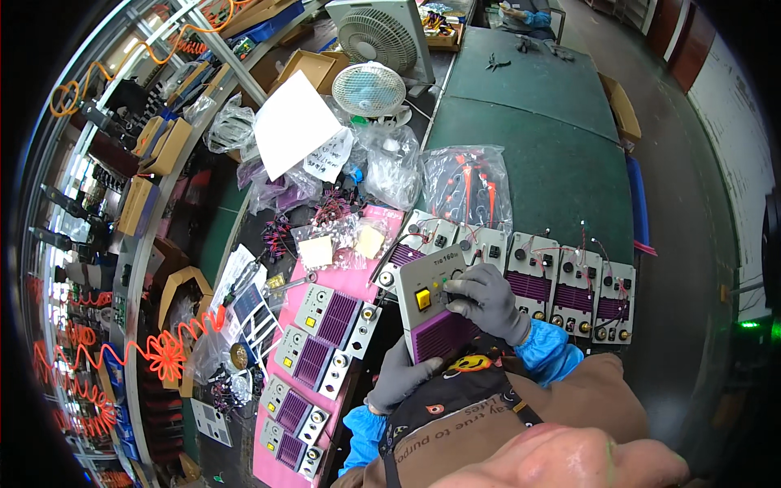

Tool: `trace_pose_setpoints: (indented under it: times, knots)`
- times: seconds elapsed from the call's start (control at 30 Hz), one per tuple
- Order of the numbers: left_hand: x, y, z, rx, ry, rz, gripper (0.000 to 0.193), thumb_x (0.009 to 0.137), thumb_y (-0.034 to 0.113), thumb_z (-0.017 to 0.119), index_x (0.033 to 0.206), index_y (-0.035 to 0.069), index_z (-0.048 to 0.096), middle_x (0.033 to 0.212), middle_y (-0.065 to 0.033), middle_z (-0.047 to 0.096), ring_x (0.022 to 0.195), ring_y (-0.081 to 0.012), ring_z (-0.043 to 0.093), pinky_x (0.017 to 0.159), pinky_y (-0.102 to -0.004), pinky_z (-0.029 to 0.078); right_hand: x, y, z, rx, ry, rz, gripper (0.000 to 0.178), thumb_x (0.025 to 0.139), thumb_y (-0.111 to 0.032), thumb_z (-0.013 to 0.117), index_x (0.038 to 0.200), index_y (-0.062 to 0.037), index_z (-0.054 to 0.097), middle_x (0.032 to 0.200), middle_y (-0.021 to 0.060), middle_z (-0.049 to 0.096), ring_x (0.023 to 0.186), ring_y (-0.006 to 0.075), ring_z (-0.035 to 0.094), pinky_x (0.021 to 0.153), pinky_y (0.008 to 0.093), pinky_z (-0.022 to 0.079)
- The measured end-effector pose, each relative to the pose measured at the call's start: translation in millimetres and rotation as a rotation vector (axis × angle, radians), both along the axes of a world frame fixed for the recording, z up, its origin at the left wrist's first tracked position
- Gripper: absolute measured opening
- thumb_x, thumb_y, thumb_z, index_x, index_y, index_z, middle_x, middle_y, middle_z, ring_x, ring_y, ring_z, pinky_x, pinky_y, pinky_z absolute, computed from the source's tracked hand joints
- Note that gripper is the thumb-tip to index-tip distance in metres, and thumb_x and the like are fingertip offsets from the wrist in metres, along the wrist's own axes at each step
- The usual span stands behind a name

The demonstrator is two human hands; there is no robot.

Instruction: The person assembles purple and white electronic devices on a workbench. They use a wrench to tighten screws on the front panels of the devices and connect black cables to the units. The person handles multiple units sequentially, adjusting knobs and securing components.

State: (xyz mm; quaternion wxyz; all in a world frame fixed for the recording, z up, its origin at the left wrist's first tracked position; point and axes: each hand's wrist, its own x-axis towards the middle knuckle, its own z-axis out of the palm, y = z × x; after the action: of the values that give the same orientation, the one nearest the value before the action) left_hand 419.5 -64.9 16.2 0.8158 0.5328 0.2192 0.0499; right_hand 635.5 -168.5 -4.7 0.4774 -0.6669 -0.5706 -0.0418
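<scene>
My gloved left hand (pixel 401 377) grips the lower edge of a grey front panel (pixel 415 276) with a purple slatted grille (pixel 439 335), which is tilted up in front of my body. A yellow switch (pixel 423 298) and small lights show on its face. The gloved fingers of my right hand (pixel 495 304) are closed round a black knob (pixel 447 298) on the panel's right side, partly hidden by them. Beyond my right hand stands a row of similar panels with their wired sides showing, one of them a purple-grilled panel (pixel 530 272).
Several finished-looking panels (pixel 313 350) lie on a pink mat (pixel 382 221) to the left. A clear bag of red-tipped parts (pixel 468 183) rests on the green table (pixel 521 106). Fans (pixel 368 88), a white sheet (pixel 297 122) and orange coiled hoses (pixel 167 355) are farther off.
</scene>
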Motion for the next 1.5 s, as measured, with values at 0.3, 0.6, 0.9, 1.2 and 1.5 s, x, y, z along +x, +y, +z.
trace_pose_setpoints:
  times: [0.3,0.6,0.9,1.2,1.5]
  knots:
    - [42,-4,21,0.798,0.104,-0.265,0.062,0.079,0.026,0.077,0.133,0.005,0.054,0.096,-0.0175,0.07,0.086,-0.0255,0.071,0.078,-0.0357,0.054,17,-36,-19,-0.067,0.019,-0.182,0.038,0.071,-0.015,0.08,0.105,-0.0049,0.067,0.095,0.0119,0.063,0.089,0.0324,0.062,0.079,0.0413,0.051]
    - [77,-33,16,1.054,-0.118,-0.365,0.04,0.077,0.024,0.074,0.109,0.006,0.056,0.077,-0.0146,0.064,0.073,-0.0371,0.065,0.065,-0.0454,0.051,30,-97,-33,-0.144,-0.275,-0.373,0.039,0.071,-0.014,0.079,0.105,-0.0012,0.065,0.098,0.0164,0.063,0.09,0.0378,0.062,0.079,0.0469,0.05]
    - [83,-46,22,1.184,-0.143,-0.466,0.042,0.081,0.022,0.07,0.116,0.002,0.055,0.083,-0.013,0.063,0.076,-0.0336,0.065,0.062,-0.0445,0.051,14,-109,-23,-0.308,-0.168,-0.442,0.035,0.069,-0.011,0.077,0.102,-0.0046,0.068,0.103,0.0147,0.065,0.099,0.0383,0.062,0.084,0.046,0.052]
    - [96,-62,8,1.479,-0.055,-0.474,0.022,0.08,0.02,0.065,0.091,0.006,0.052,0.068,-0.0078,0.06,0.061,-0.0249,0.066,0.049,-0.0401,0.049,9,-106,-60,0.288,1.312,-0.208,0.031,0.103,-0.012,0.04,0.125,0.0061,0.053,0.111,0.0145,0.066,0.097,0.0199,0.069,0.082,0.032,0.06]
    - [103,-57,16,1.521,-0.044,-0.527,0.026,0.08,0.023,0.066,0.092,0.006,0.052,0.074,-0.0082,0.062,0.062,-0.0239,0.067,0.05,-0.038,0.051,13,-91,-64,0.087,1.084,-0.24,0.045,0.103,-0.027,0.036,0.134,0.0043,0.048,0.119,0.0202,0.062,0.103,0.0272,0.068,0.088,0.0391,0.058]
